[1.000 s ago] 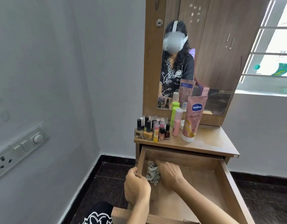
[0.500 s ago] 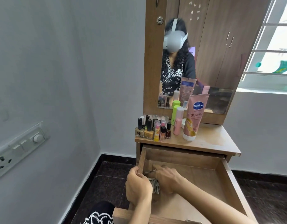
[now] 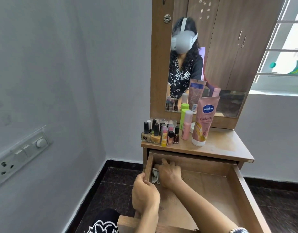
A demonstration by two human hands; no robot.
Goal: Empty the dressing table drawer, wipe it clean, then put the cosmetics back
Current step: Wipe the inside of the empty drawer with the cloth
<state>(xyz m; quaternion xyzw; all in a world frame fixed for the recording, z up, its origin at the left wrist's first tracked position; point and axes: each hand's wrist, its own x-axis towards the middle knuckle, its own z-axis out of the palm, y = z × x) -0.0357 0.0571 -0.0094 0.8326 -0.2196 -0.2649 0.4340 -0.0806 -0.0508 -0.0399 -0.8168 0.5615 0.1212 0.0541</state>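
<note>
We see a matt wood-grain drawer (image 3: 244, 187) under a smoother, faintly glossy wooden tabletop (image 3: 229, 145), a crumpled soft cloth (image 3: 155, 175) inside it, a shiny plastic lotion tube (image 3: 203, 121), small glossy glass-looking nail polish bottles (image 3: 155, 136), and a polished dark stone floor (image 3: 111, 185).

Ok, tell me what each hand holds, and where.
Left hand grips the drawer's left wall at its top edge. Right hand presses a crumpled cloth from above.
</note>
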